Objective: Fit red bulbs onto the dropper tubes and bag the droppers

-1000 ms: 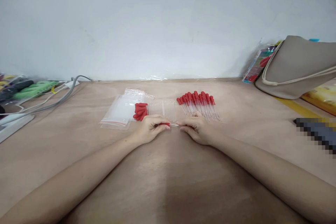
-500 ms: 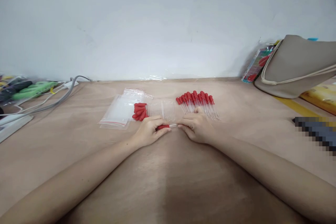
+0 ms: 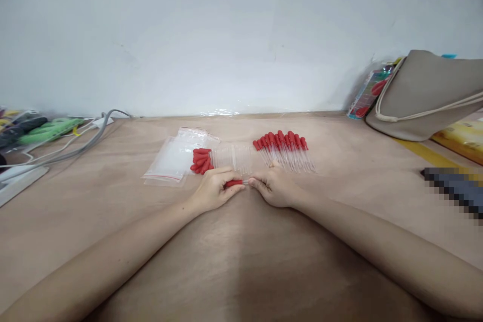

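My left hand [image 3: 219, 188] is closed around a red rubber dropper bulb [image 3: 234, 182]. From the bulb's right end a short stretch of clear glass tube [image 3: 245, 182] shows, and my right hand [image 3: 273, 186] pinches that tube close to the bulb. The rest of the tube is hidden by my fingers. Just beyond my left hand lie several loose red bulbs [image 3: 201, 161], with a row of clear glass tubes [image 3: 232, 158] beside them. Past my right hand, several droppers with red bulbs [image 3: 281, 140] on their tubes lie side by side, bulbs toward the wall.
Clear zip bags [image 3: 169, 158] lie flat left of the loose bulbs. At the far left are a grey cable [image 3: 88, 144] and a green object [image 3: 51, 131]. A grey-beige bag [image 3: 430, 93] and a pixelated dark object [image 3: 453, 191] are on the right. A white wall [image 3: 241, 35] stands behind.
My right hand has shifted slightly left along the tube, closer to the bulb, so less glass shows between my hands. My left hand has stayed nearly still.
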Available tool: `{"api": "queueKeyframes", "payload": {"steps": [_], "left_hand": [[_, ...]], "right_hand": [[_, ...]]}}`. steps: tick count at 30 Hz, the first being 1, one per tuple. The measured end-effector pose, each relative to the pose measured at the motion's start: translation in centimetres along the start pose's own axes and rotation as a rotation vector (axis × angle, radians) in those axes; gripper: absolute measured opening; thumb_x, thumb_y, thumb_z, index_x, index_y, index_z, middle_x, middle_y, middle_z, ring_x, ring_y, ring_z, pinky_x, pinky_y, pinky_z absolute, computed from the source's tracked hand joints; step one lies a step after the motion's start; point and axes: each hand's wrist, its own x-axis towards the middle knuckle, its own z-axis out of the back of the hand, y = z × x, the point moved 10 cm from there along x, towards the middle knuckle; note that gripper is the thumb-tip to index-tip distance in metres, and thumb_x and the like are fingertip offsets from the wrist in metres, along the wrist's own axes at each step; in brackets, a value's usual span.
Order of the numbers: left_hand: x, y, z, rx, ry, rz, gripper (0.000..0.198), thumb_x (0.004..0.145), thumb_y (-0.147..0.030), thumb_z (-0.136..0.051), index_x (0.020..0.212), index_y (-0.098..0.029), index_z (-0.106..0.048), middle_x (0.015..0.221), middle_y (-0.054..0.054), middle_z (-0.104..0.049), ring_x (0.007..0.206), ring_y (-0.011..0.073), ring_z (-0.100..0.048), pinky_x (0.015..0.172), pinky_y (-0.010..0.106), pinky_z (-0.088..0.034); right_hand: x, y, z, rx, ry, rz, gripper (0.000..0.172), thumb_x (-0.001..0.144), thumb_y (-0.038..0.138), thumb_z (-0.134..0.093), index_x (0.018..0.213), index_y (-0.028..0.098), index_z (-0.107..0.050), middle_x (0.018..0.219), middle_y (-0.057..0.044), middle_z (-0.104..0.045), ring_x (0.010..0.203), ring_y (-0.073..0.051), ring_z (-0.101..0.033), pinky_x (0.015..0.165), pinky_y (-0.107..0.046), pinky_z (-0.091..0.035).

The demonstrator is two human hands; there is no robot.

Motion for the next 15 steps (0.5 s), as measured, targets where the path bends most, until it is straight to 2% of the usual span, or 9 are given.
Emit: {"api": "queueKeyframes", "payload": {"steps": [5,9,12,15], "left_hand": [[0.0,0.4,0.1,0.041,0.003,-0.003,0.021,0.084,-0.034,-0.053,0.087,-0.016,-0.064,0.072,0.004,-0.061,0.063,0.0127,-0.054,0.057,0.023,-0.04],[0.4,0.6,0.5,0.1,0.032,-0.007,0.02,0.084,-0.034,-0.052,0.089,-0.018,-0.064,0.078,0.004,-0.063,0.072,0.0145,-0.057,0.064,0.024,-0.043],[0.4,0.4,2.0,0.16,-0.098,-0.022,0.028,0.079,-0.035,-0.059,0.102,-0.019,-0.058,0.095,0.007,-0.06,0.089,0.0187,-0.055,0.077,0.03,-0.045],[-0.3,0.9,3.7,0.187,-0.29,0.043,0.048,0.075,-0.036,-0.063,0.117,-0.019,-0.047,0.108,0.01,-0.052,0.098,0.021,-0.051,0.08,0.033,-0.046]], "right_hand": [[0.6,0.1,-0.5,0.04,0.085,0.004,0.031,0.091,0.025,-0.035,0.072,0.02,-0.059,0.063,0.004,-0.063,0.053,-0.009,-0.047,0.075,-0.031,-0.026],[0.8,1.2,0.5,-0.066,0.105,0.055,0.029,0.089,0.026,-0.039,0.072,0.019,-0.061,0.063,0.0,-0.063,0.055,-0.011,-0.048,0.068,-0.029,-0.029],[0.9,1.2,1.5,-0.051,0.11,0.05,0.027,0.085,0.026,-0.044,0.065,0.018,-0.06,0.061,-0.001,-0.061,0.055,-0.011,-0.049,0.06,-0.027,-0.03],[1.2,-2.0,2.8,0.192,0.07,-0.14,0.029,0.085,0.031,-0.043,0.064,0.017,-0.058,0.062,-0.001,-0.062,0.053,-0.01,-0.051,0.055,-0.024,-0.033]]}}
